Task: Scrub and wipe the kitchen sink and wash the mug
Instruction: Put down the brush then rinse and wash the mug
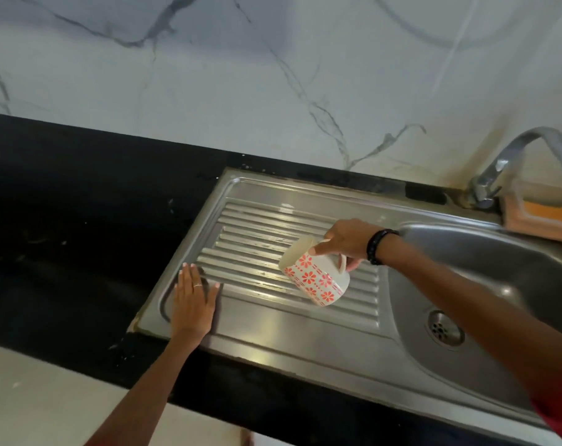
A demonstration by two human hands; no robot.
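- Right hand (345,241) — gripping mug (315,273) by handle, tilted, raised over drainboard (273,220); judged: lower gently
- Left hand (192,300) — flat, pressing drainboard beside it

The person's forearms are bare, with no sleeves reaching the wrists. The left hand (192,300) wears a thin, pale metallic ring on one finger, and its fingernails look light and neatly shaped. The right hand (347,239) has a black beaded bracelet around its wrist. A patch of red clothing shows at the lower right edge.
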